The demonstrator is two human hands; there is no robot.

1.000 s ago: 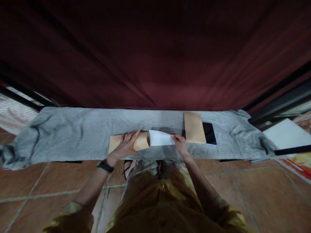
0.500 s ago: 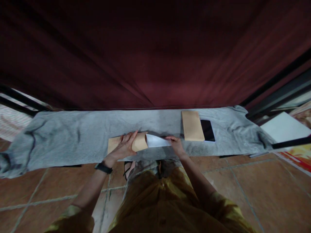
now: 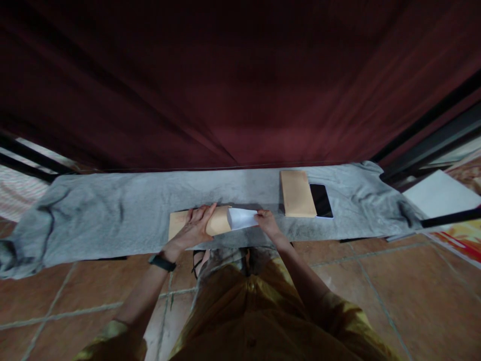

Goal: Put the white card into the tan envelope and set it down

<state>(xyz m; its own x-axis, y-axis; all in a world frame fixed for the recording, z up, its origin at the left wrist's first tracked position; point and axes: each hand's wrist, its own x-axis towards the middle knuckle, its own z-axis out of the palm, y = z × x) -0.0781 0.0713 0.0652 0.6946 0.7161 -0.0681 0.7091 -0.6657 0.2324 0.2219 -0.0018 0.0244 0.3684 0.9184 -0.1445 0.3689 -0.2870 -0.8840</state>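
A brown paper envelope (image 3: pixel 221 220) lies lengthwise on the grey cloth, its open end facing right. My left hand (image 3: pixel 195 225) is across its middle, the fingers over the far side and the thumb by the near edge, holding it. Out of the open end sticks a white folded sheet of paper (image 3: pixel 242 218), slightly bowed. The fingers of my right hand (image 3: pixel 266 221) are closed on the sheet's right end. How deep the sheet sits inside the envelope is hidden.
To the right lies a stack of brown envelopes (image 3: pixel 298 194), partly over a dark-screened phone (image 3: pixel 321 200). Grey cloth (image 3: pixel 131 215) covers the narrow bench against a dark red curtain (image 3: pixel 233 110). White paper (image 3: pixel 441 195) rests farther right, beside dark metal bars. Floor tiles (image 3: pixel 406 271) show below.
My right hand has moved slightly left with the white sheet, and less of the sheet shows outside the envelope. My left hand stays on the envelope, which has shifted a little right.
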